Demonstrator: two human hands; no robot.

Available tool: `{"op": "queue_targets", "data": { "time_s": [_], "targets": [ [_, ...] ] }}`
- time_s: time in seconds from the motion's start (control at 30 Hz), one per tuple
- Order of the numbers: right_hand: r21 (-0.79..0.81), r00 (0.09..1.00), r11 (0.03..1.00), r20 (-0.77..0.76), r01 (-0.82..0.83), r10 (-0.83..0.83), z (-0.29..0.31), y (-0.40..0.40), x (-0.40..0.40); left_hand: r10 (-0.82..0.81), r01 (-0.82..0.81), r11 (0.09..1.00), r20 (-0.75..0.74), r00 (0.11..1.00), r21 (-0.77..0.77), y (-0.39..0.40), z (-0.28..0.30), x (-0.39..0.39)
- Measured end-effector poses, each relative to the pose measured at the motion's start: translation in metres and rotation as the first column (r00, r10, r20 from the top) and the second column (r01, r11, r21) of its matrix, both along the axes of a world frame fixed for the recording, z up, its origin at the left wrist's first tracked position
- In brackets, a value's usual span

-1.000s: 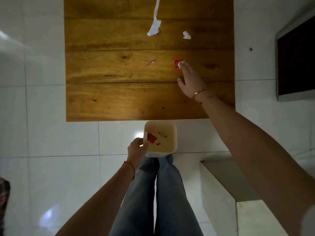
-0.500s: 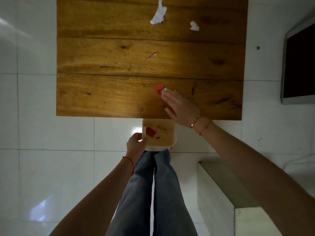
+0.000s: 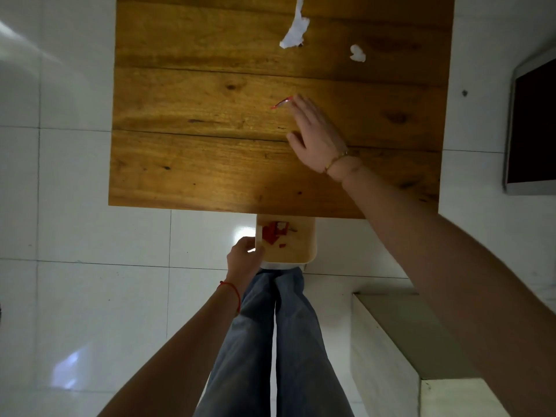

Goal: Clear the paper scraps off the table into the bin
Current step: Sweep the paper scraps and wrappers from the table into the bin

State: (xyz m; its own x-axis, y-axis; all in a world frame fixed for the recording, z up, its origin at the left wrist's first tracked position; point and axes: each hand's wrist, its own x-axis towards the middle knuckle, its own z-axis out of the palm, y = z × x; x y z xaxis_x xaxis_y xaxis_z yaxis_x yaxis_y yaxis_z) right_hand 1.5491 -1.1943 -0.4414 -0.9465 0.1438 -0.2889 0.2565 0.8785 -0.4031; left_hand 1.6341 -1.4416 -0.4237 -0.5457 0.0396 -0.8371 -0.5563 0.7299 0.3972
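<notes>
One red scrap [image 3: 281, 103] at right hand [image 3: 316, 136] fingertips, on table [image 3: 186, 164].

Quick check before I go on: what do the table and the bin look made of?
Table: wood, by the look of it, in wide planks with visible grain, knots and seams, and a smooth amber finish with a soft sheen. Bin: probably plastic, cream-coloured, with thin smooth walls and rounded corners; the left hand holds its rim.

Brown wood-grain table [image 3: 195, 164], red sliver [image 3: 281, 102], 2 white scraps [image 3: 294, 30], cream bin [image 3: 311, 242].
</notes>
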Motion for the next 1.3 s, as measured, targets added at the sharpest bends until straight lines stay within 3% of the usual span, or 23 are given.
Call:
{"op": "queue_targets", "data": {
  "time_s": [0.2,0.43,0.53,0.67,0.83,1.1,1.3],
  "targets": [
    [0.046,0.987,0.989,0.092,-0.138,0.134,-0.016,-0.007,-0.017,0.011,-0.011,1.0,-0.005,1.0,0.006,-0.002,-0.005,-0.003],
    [0.024,0.903,0.902,0.025,-0.43,0.43,-0.014,-0.059,0.092,0.0,0.0,1.0,0.01,1.0,0.001,-0.006,0.001,0.0],
    [-0.046,0.897,0.897,0.041,-0.439,0.441,-0.013,-0.084,0.146,-0.006,0.006,1.0,0.019,1.0,-0.004,-0.008,0.006,0.004],
    [-0.166,0.961,0.95,0.041,-0.264,0.274,0.0,-0.106,0.187,-0.007,0.007,1.0,0.022,1.0,-0.013,-0.012,0.018,0.014],
    [-0.156,0.998,0.986,0.016,0.06,-0.059,0.038,-0.117,0.197,-0.038,0.039,0.999,0.025,0.999,-0.014,-0.019,0.048,0.026],
    [-0.151,0.912,0.908,-0.072,0.391,-0.405,0.106,-0.115,0.227,-0.107,0.108,0.994,-0.039,0.993,0.019,-0.027,0.125,0.029],
    [-0.158,0.824,0.828,-0.109,0.538,-0.556,0.165,-0.116,0.251,-0.18,0.19,0.978,-0.114,0.977,0.085,-0.024,0.186,0.025]
  ]
}}
